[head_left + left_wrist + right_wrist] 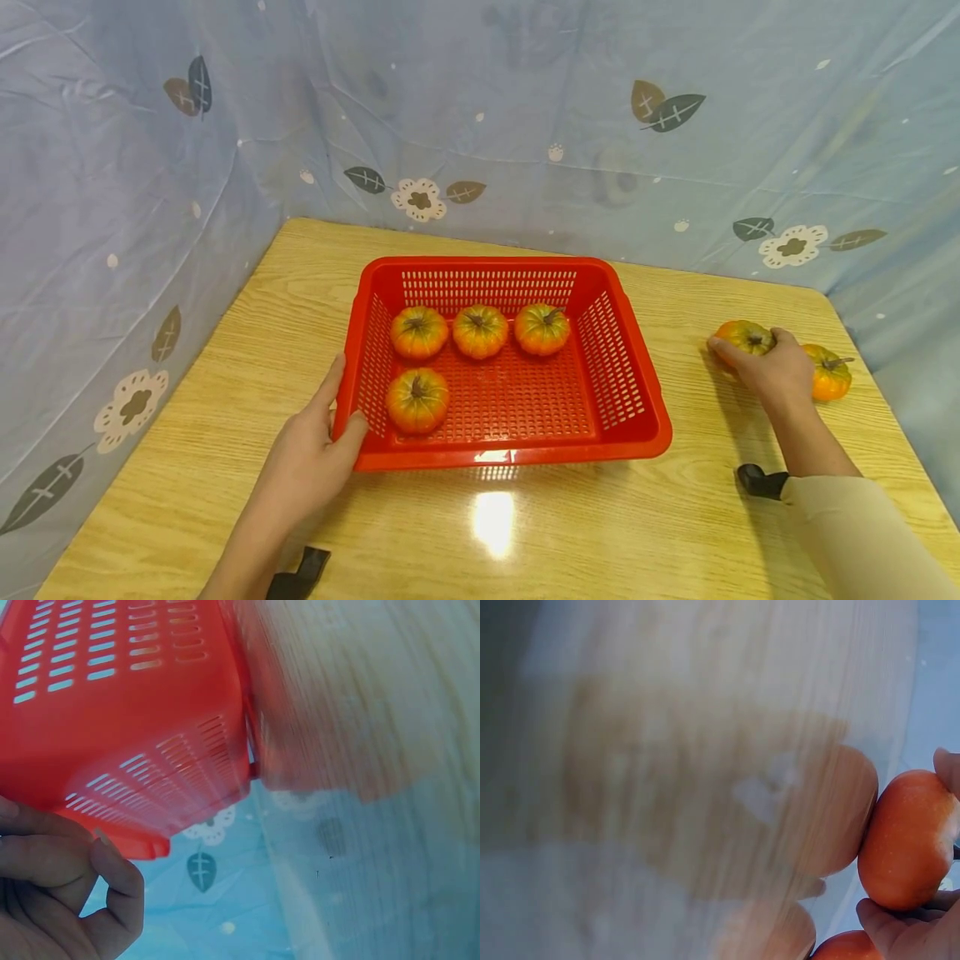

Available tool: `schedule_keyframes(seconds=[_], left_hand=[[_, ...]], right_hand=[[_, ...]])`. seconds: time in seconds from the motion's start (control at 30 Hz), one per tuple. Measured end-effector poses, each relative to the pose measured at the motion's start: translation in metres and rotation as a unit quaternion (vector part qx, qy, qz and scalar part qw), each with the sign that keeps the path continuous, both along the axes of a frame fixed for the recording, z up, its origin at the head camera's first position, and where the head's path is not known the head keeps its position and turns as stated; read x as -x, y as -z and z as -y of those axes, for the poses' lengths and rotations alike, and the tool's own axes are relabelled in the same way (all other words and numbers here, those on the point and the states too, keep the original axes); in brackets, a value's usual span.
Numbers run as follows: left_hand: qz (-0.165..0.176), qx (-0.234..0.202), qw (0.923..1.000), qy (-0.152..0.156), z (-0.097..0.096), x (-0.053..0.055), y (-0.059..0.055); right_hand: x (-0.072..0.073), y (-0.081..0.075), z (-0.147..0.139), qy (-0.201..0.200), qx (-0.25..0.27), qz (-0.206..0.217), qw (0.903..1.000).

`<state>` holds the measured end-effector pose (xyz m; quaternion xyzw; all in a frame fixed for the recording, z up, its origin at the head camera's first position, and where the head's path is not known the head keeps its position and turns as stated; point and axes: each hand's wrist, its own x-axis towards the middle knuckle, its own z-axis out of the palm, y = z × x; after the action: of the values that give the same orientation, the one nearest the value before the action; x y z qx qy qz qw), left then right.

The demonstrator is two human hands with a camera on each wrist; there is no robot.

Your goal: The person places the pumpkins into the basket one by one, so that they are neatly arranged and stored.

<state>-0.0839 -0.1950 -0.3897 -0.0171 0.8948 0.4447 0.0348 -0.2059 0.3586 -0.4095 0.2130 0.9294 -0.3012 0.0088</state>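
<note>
the basket (585,452) is red, pumpkins (480,333) orange and green, flowered cloth (517,108) pale blue.

Basket (517,404) on tbl (697,517), 4 pumpkins (480,333) inside; 2 others (828,379) to R

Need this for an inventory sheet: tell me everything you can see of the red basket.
The red basket is glossy, open-topped and roughly rectangular, and looks like plastic. It has a broad solid rim, slotted walls and a perforated floor. It stands upright, seemingly resting on the wood-grain table. Inside are four orange-and-green pumpkins, three in a row toward the far side and one nearer, at the left. The person's left hand grips its left rim.
</note>
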Motion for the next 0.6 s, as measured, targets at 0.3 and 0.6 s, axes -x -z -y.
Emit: schedule_keyframes(seconds=[0.3,0.6], left_hand=[[-0.003,0.000,1.0000,0.003,0.000,0.000,0.000],[-0.005,0.000,1.0000,-0.001,0.001,0.000,0.001]], right_hand=[[0.003,-0.001,0.004,0.009,-0.003,0.003,1.0000],[0.013,-0.023,0.025,-0.016,0.030,-0.048,0.9983]])
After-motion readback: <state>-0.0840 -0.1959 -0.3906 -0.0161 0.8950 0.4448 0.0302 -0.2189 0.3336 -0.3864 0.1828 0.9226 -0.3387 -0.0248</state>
